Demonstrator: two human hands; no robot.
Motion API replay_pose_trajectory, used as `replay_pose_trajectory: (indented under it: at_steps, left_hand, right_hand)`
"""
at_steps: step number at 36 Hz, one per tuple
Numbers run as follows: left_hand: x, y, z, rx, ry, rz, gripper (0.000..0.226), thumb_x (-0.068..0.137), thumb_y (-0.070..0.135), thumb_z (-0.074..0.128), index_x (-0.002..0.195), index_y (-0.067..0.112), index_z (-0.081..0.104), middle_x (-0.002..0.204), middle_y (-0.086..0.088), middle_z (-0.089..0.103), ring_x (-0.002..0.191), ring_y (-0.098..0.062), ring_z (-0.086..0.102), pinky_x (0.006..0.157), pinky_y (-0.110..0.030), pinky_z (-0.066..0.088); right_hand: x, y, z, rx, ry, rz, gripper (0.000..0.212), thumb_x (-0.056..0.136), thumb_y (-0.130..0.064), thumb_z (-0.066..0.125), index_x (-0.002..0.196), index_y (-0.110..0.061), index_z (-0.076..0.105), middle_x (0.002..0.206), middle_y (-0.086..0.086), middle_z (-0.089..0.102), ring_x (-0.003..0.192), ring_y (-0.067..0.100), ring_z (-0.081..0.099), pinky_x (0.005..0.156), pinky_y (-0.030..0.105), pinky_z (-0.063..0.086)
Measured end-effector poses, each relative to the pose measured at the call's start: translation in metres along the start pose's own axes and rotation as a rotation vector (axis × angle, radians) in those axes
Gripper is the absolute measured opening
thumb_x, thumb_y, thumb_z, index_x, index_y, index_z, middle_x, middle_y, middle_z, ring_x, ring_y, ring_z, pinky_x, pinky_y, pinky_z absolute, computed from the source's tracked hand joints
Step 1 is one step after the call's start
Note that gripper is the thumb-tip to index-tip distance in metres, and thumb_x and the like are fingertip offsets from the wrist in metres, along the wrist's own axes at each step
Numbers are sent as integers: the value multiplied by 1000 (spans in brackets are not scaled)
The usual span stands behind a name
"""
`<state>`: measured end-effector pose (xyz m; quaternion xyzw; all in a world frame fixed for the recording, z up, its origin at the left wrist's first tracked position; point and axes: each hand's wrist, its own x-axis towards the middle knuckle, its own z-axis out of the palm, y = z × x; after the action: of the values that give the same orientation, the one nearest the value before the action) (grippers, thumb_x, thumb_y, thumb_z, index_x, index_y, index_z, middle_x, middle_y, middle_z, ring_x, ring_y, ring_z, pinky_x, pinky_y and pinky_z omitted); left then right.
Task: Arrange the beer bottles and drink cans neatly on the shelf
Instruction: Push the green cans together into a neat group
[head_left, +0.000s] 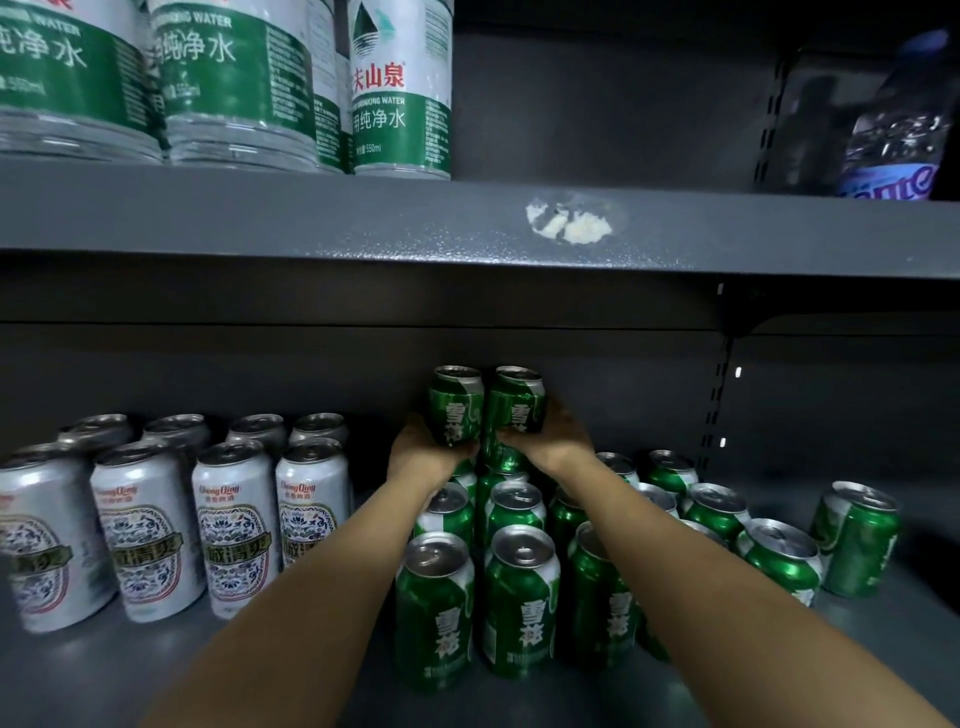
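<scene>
Green cans (456, 408) (517, 400) in left (423, 457) and right hand (550, 441), clamping fingers mostly hidden behind them

Both my arms reach forward, my left hand (423, 452) and right hand (553, 441) curled, each gripping something raised.

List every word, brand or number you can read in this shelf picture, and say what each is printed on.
"雪花": green cans.
"ChongQing": silver cans; their larger characters are too blurred to read.
"夫山泉", "DRINKING WATER", "纯净水", "550ml": water bottle.
"净水": the two bottles left of it.
Purple label on the bottle at top right: cut off, unreadable.
</scene>
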<state>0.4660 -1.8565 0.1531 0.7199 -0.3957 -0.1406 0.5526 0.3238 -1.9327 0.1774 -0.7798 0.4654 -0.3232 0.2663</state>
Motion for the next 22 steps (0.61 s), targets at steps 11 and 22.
replay_pose_trajectory:
  at_steps: [11, 22]
  left_hand:
    - [-18, 21, -8, 344, 299, 75, 73, 84, 45, 65, 143, 11, 37, 140, -16, 43, 127, -35, 41, 102, -40, 35]
    - [-76, 97, 84, 282, 160, 306, 36, 85, 29, 65, 120, 21, 60, 130, -10, 54, 118, -32, 53, 90, -35, 46]
  right_hand:
    - [-11, 20, -33, -131, 122, 65, 70, 84, -60, 60, 136, -17, 42, 134, 10, 56, 119, 32, 56, 92, 37, 50]
    - [-43, 117, -160, -335, 490, 299, 50, 94, -43, 52, 125, -4, 50, 126, 19, 57, 121, 36, 48, 93, 41, 43]
